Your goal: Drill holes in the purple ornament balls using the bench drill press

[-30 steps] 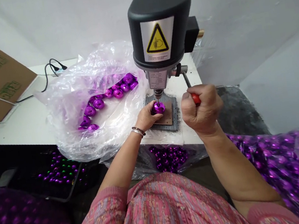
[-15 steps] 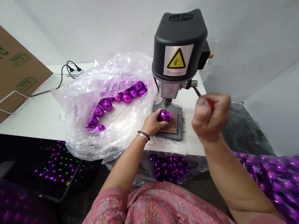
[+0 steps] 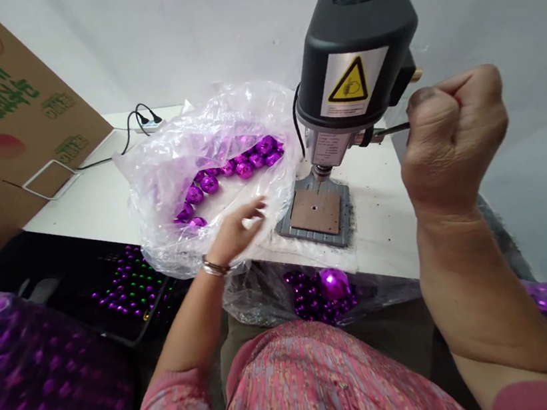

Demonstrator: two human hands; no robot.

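Observation:
My right hand [image 3: 451, 141] is wrapped round the end of the feed lever [image 3: 394, 128] of a small black bench drill press [image 3: 359, 52]. Under the drill bit, a brown board [image 3: 315, 209] with a dark hole lies on the grey base [image 3: 341, 240], with no ball on it. My left hand [image 3: 241, 229] is slightly blurred, its fingers apart and holding nothing, beside the opening of a clear plastic bag [image 3: 168, 246]. Several shiny purple balls [image 3: 209, 184] lie in that bag. A purple ball [image 3: 334, 283] shows below the table's front edge, above smaller-looking balls.
Another plastic bag [image 3: 255, 295] hangs at the table front with purple balls in it. A cardboard box [image 3: 4, 113] stands at the left, near a power strip [image 3: 149, 122]. Large bags of purple balls flank me. Dark crumbs lie around the drill base on the white table [image 3: 381, 218].
My left hand has let go of the purple ball and moved left toward the bag. The ball is off the board, below the table edge. My right hand and the lever have risen.

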